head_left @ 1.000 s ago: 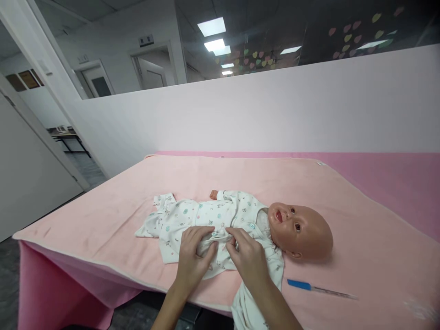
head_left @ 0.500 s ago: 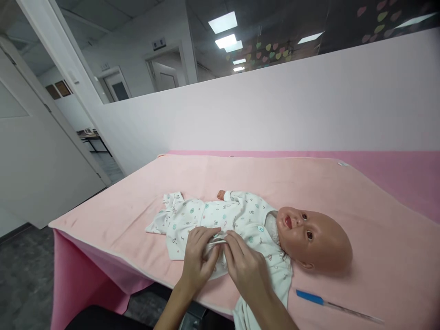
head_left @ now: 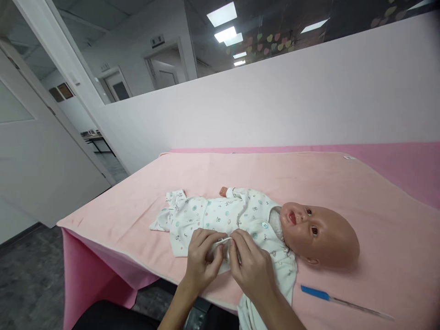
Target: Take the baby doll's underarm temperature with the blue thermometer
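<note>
A baby doll [head_left: 323,233] lies on its back, head to the right, in a white patterned outfit. Its printed top [head_left: 223,215] wraps over the body, with a round button [head_left: 264,225] near the neck. At the near side of the waist, my left hand [head_left: 204,256] pinches the edge of the top between thumb and fingers. Close beside it, my right hand [head_left: 250,261] pinches the same fabric edge, a thin white strip showing between the fingertips. Whether a fastener lies under my fingers is hidden. The near sleeve [head_left: 285,270] hangs toward the table's front edge.
A pen-like stick with a blue end [head_left: 314,292] lies right of my right hand. Under the doll spreads a pink blanket [head_left: 137,201], over a darker pink cloth [head_left: 92,270] draping off the front. A white wall [head_left: 261,110] with a window stands behind.
My fingertips have drawn closer along the fabric edge, still pinching it. The whole view has shifted slightly, so the doll appears a little farther right.
</note>
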A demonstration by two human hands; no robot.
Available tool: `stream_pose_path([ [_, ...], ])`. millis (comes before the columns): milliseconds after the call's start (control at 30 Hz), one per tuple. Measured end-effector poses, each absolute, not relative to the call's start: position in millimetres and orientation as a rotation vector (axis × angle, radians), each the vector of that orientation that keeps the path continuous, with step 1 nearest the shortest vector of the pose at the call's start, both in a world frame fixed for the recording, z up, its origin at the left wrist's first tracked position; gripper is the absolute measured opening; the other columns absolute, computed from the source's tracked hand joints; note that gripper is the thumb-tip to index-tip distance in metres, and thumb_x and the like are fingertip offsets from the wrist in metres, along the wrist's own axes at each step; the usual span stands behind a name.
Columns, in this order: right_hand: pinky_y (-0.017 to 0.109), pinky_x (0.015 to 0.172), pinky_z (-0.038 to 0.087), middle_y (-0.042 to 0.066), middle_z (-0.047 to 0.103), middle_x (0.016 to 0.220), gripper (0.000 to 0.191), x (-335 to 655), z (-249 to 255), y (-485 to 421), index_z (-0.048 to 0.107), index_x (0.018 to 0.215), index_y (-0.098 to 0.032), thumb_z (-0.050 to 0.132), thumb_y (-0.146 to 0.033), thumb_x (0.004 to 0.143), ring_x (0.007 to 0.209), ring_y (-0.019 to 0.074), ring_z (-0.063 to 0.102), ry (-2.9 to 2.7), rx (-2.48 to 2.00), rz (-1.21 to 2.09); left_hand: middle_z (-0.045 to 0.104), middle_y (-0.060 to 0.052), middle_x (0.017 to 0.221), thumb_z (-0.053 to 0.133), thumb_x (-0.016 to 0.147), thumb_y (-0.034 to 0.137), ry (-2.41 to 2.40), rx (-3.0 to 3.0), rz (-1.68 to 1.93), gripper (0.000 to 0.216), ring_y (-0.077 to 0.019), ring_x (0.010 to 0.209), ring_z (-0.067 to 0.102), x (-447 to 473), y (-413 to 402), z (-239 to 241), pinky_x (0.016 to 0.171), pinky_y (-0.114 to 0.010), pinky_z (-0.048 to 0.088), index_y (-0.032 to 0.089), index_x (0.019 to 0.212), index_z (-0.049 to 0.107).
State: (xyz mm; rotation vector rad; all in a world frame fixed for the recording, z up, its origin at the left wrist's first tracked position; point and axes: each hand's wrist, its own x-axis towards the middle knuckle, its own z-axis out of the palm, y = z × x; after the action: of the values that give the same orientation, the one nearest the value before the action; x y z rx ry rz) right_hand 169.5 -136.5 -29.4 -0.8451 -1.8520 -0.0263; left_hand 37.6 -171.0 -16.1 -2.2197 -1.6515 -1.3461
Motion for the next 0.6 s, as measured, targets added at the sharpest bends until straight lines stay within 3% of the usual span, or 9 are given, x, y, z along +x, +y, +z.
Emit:
stream_pose_path([
  [200,0.02,0.05,0.037,0.005,0.06,0.074,0.02,168.1,-28.1,-136.3,0.058,0.077,-0.015,0.04,-0.013,0.087,0.065,0.0111,0.057,-1.87,-0.887,-0.038,0.061,-0.004,0.083,0.043,0.083,0.017,-1.721,-2.282,-1.284,0.021,-0.0157,0.076,0.051,37.2,-170.4,-16.2,0.07,-0.031,0.038,0.02,0.095,0.06],
  [600,0.019,0.056,0.043,0.005,0.061,0.075,0.02,166.3,-31.9,-133.2,0.059,0.083,-0.015,0.04,-0.016,0.089,0.068,0.0111,0.059,-1.844,-0.931,-0.092,0.063,-0.002,0.086,0.045,0.085,0.016,-1.725,-2.327,-1.449,0.021,-0.0154,0.081,0.054,30.7,-168.1,-17.5,0.074,-0.031,0.04,0.023,0.097,0.061],
])
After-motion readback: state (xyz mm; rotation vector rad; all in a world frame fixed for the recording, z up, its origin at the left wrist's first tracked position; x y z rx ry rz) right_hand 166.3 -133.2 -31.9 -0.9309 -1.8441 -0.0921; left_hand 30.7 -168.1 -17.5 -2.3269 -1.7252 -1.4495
